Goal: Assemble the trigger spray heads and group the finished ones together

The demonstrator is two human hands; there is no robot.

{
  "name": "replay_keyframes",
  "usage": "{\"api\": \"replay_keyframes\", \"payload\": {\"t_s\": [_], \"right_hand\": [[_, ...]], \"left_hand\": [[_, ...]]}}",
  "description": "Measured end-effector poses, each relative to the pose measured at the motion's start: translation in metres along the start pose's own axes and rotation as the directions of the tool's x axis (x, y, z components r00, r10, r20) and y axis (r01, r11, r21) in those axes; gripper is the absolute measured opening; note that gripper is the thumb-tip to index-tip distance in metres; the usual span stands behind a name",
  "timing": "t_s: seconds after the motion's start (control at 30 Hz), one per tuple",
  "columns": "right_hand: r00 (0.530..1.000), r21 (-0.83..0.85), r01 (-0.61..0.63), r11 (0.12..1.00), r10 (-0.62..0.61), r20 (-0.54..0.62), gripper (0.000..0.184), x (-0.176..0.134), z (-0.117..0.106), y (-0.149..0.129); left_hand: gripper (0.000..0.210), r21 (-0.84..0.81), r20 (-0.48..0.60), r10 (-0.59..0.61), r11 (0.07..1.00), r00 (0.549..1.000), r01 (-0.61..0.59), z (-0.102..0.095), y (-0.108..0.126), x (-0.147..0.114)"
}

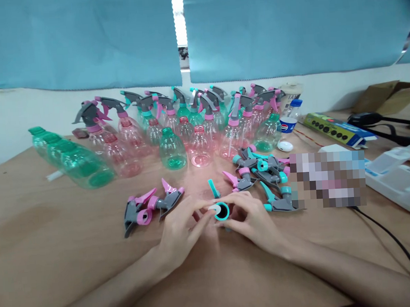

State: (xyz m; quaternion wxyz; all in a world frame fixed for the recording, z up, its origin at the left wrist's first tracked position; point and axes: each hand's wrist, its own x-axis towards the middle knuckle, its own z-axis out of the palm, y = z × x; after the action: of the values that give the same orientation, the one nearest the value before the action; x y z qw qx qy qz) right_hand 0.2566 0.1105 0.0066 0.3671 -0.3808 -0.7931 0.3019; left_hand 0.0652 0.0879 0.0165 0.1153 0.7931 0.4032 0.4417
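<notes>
My right hand [253, 217] grips a trigger spray head [222, 211] by its teal collar, whose dark opening faces up towards me. A teal trigger [213, 189] sticks out beyond the fingers. My left hand [183, 225] pinches a small white plastic piece [215, 210] at the left side of that opening. Whether the piece sits inside the collar or just against its rim, I cannot tell. Two pink-and-grey spray heads [153, 206] lie left of my hands. On the right is a pile of teal and pink spray heads [268, 171].
Behind stand several clear pink bottles [200, 147] and green bottles [172, 148], many with spray heads on. Stacked green bottles [71, 156] lie at left. A blue-capped bottle [290, 117], yellow box [336, 129], white divided tray [399, 180] and black cable [391, 235] are at right.
</notes>
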Motion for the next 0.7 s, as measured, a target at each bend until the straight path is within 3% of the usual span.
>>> {"api": "replay_keyframes", "payload": {"t_s": [0.23, 0.7], "right_hand": [[1.0, 0.007, 0.017, 1.0, -0.017, 0.001, 0.031, -0.0003, 0.0041, -0.0009], [1.0, 0.027, 0.013, 1.0, -0.013, 0.013, 0.034, -0.0007, 0.0025, -0.0002]], "left_hand": [[0.016, 0.084, 0.043, 0.065, 0.994, 0.997, -0.069, -0.0003, -0.0005, 0.0025], [0.015, 0.071, 0.092, 0.137, 0.987, 0.986, -0.144, -0.0026, 0.0039, -0.0007]]}}
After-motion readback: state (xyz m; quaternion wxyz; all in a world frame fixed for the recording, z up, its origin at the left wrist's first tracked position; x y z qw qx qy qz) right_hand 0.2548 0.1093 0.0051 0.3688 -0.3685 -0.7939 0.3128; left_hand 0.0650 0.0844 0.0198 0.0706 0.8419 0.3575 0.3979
